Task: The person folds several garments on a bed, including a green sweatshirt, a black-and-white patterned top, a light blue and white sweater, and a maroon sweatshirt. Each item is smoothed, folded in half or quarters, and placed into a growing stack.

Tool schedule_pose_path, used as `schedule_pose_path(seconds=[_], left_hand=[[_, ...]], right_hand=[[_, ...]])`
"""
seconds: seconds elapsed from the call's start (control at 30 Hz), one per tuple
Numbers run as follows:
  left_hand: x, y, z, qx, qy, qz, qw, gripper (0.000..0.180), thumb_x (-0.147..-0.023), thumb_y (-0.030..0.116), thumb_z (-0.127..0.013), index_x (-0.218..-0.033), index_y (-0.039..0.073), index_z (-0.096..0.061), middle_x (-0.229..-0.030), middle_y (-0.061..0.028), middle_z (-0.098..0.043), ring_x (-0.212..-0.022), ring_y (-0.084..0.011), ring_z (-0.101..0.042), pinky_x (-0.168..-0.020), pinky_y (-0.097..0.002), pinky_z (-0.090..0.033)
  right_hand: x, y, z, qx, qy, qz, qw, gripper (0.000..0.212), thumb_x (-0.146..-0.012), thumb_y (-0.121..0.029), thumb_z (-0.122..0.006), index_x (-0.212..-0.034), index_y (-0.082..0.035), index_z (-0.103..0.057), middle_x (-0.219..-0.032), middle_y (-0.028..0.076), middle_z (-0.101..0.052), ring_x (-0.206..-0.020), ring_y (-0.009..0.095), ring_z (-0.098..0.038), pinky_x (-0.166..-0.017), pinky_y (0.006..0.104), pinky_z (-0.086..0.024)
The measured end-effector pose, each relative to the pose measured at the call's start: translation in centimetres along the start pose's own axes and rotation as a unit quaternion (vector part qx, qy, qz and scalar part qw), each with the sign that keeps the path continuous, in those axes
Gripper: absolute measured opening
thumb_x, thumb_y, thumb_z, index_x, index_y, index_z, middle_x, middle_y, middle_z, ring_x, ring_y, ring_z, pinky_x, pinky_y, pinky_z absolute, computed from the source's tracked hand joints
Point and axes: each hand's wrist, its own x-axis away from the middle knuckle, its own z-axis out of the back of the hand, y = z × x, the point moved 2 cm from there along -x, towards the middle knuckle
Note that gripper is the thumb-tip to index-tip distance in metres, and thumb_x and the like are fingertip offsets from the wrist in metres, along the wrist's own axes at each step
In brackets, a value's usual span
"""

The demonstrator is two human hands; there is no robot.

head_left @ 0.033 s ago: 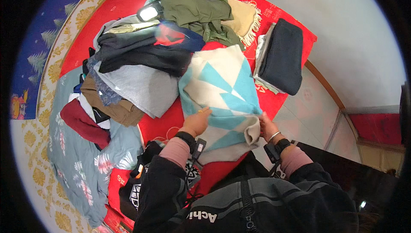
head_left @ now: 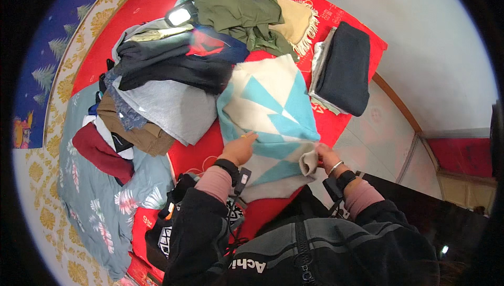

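Note:
A knitted garment [head_left: 273, 105] in cream and turquoise blocks, apparently a sweater, lies spread in front of me with a greyish band along its near edge. My left hand [head_left: 239, 149] rests on its left part, fingers stretched over the knit and a ring on one of them. At the right edge, my right hand [head_left: 328, 159] grips the fabric beside a curled, cuff-like fold [head_left: 308, 163]. Some of its fingertips are hidden by the cloth.
A red bedspread [head_left: 194, 154] lies beneath. Folded dark clothes [head_left: 345, 70] sit at the right; a heap with grey cloth [head_left: 168, 107] and an olive garment [head_left: 239, 7] spreads left and far. A maroon piece [head_left: 102, 152] lies on floral grey-blue fabric [head_left: 94, 207].
My right hand and the curled fold have shifted very slightly. The left hand stays on the knit, and the whole scene sits slightly further left.

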Motion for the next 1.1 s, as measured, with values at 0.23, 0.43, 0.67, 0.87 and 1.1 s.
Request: schedule_pose_path(seconds=[0.23, 0.43, 0.67, 0.87, 1.1], left_hand=[[-0.7, -2.6, 2.2, -0.107, -0.175, 0.118, 0.972, 0.035, -0.08, 0.014, -0.052, -0.114, 0.012, -0.059, -0.114, -0.0165, -0.06, -0.104, -0.0327, -0.059, -0.087, -0.0427, -0.047], [1.4, -6.6, 4.9, -0.099, -0.12, 0.16, 0.975, 0.036, -0.08, 0.008, -0.048, -0.114, 0.012, -0.06, -0.12, -0.013, -0.058, -0.107, -0.0322, -0.057, -0.089, -0.0414, -0.047], [2.5, -9.3, 5.4, 0.031, 0.059, 0.129, 0.989, 0.044, -0.08, 0.0, -0.043, -0.12, 0.011, -0.055, -0.118, -0.0183, -0.058, -0.106, -0.0353, -0.056, -0.09, -0.0423, -0.046], [1.6, -5.8, 2.7, 0.041, -0.11, 0.128, 0.985, 0.043, -0.079, 0.012, -0.056, -0.121, 0.01, -0.056, -0.118, -0.0215, -0.057, -0.105, -0.0394, -0.055, -0.088, -0.0416, -0.046], [3.3, -6.4, 3.9, -0.054, -0.036, 0.209, 0.976, 0.028, -0.081, 0.032, -0.062, -0.093, 0.007, -0.063, -0.099, -0.0193, -0.061, -0.091, -0.0379, -0.061, -0.076, -0.0483, -0.049]], right_hand=[[0.5, -4.2, -1.2, 0.308, 0.031, 0.108, 0.945, 0.063, -0.08, -0.04, -0.066, -0.125, 0.0, -0.048, -0.11, 0.024, -0.06, -0.101, 0.033, -0.06, -0.085, 0.0385, -0.049], [3.3, -4.7, -5.5, 0.562, -0.096, 0.216, 0.793, 0.059, -0.076, -0.051, -0.065, -0.107, -0.001, -0.06, -0.105, 0.024, -0.057, -0.107, 0.039, -0.052, -0.092, 0.041, -0.044], [2.5, -5.2, -1.9, 0.554, 0.05, 0.139, 0.819, 0.043, -0.075, -0.031, -0.066, -0.106, -0.003, -0.058, -0.106, 0.024, -0.06, -0.099, 0.038, -0.059, -0.085, 0.0434, -0.047], [0.1, -6.3, 1.2, 0.521, 0.073, 0.162, 0.835, 0.028, -0.073, -0.018, -0.064, -0.095, -0.002, -0.06, -0.091, 0.024, -0.064, -0.086, 0.04, -0.062, -0.076, 0.0429, -0.05], [-6.5, -14.2, -0.5, 0.377, 0.111, 0.317, 0.863, 0.022, -0.072, -0.013, -0.064, -0.09, 0.0, -0.059, -0.08, 0.023, -0.062, -0.076, 0.037, -0.063, -0.069, 0.0409, -0.05]])
